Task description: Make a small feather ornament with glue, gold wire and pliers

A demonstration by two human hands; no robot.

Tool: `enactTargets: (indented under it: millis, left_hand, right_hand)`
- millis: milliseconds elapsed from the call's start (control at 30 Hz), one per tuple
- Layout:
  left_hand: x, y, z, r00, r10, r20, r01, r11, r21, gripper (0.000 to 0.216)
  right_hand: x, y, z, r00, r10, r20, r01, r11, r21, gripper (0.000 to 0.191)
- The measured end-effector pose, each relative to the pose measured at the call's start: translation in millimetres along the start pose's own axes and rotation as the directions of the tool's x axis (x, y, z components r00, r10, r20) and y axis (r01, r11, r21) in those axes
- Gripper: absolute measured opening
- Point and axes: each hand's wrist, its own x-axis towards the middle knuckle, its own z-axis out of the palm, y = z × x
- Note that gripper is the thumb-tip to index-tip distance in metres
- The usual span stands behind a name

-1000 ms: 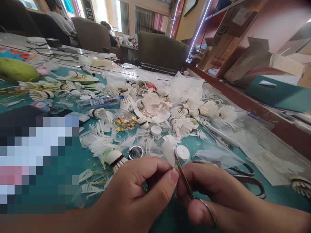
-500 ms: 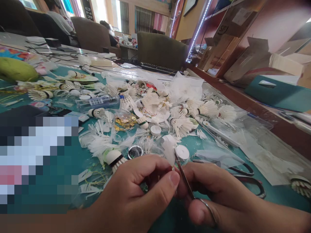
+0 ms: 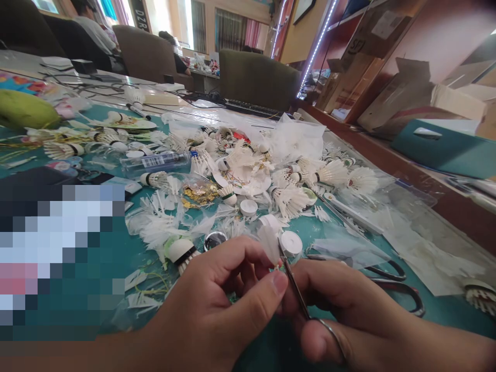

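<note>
My left hand (image 3: 217, 305) pinches a small white feather (image 3: 269, 242) between thumb and fingers, low in the middle of the view. Beside it, my right hand (image 3: 349, 310) grips thin metal scissors (image 3: 296, 289), whose tips meet the base of the feather. Both hands hover just above the teal table (image 3: 116, 253). A white shuttlecock with a black band (image 3: 182, 251) lies just left of my left hand. A white round cap (image 3: 291, 243) sits right behind the scissor tips.
Several shuttlecocks (image 3: 329, 173), loose feathers and plastic bags litter the table's middle. A clear bottle (image 3: 157, 163) lies on its side. Larger black-handled scissors (image 3: 391, 281) lie right of my hands. Cardboard boxes (image 3: 411, 98) line the right ledge. People sit in chairs far behind.
My left fingers have shifted slightly upward on the feather and spread a little. The scissors stay at the feather's base. Nothing else on the table has moved.
</note>
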Motion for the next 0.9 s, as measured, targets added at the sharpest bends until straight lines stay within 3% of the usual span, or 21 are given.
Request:
enactTargets:
  millis: [333,500,900]
  left_hand:
    - [-1,1,4,0.999,-0.029,-0.016,0.027,0.997,-0.075,0.028]
    - [0,-4,5,1.0,0.022,-0.018,-0.024,0.993,-0.116,0.027]
    - [-2,-7,6,0.999,0.045,-0.015,-0.047,0.989,-0.14,0.024]
  right_hand:
    - [1,4,0,1.0,0.027,0.011,-0.027,1.0,0.005,0.041]
    - [-2,5,-1,0.998,0.056,0.01,-0.055,0.998,-0.026,0.032]
    - [-3,5,-2,1.0,0.0,0.006,0.001,0.996,-0.086,0.034]
